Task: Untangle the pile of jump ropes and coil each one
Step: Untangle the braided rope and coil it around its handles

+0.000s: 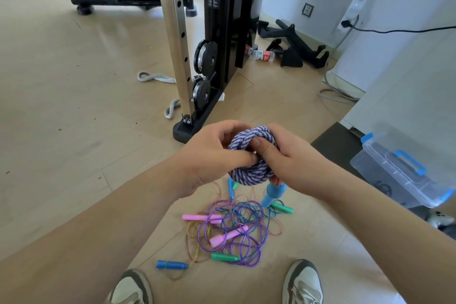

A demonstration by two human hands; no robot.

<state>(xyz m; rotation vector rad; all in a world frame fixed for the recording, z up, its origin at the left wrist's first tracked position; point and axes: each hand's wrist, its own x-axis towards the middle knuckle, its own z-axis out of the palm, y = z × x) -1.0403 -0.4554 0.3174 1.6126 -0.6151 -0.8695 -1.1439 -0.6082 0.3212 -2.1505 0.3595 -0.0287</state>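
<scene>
Head view: left hand point(209, 155) and right hand point(291, 163) grip braided rope coil point(249, 170)

The braided rope point(251, 153) at the centre is looking like woven cloth, matt and rough-ribbed. On the near side of it, the thin cords point(234, 232) are gleaming as glossy plastic, and the pink handles point(197, 217) among them are showing smooth plastic. The floor point(74, 106) is showing a wood-look surface with a soft sheen. Farther off, the upright post point(176, 39) is shining as brushed metal. At right, the storage box point(394, 175) is looking like clear, glossy plastic.
</scene>
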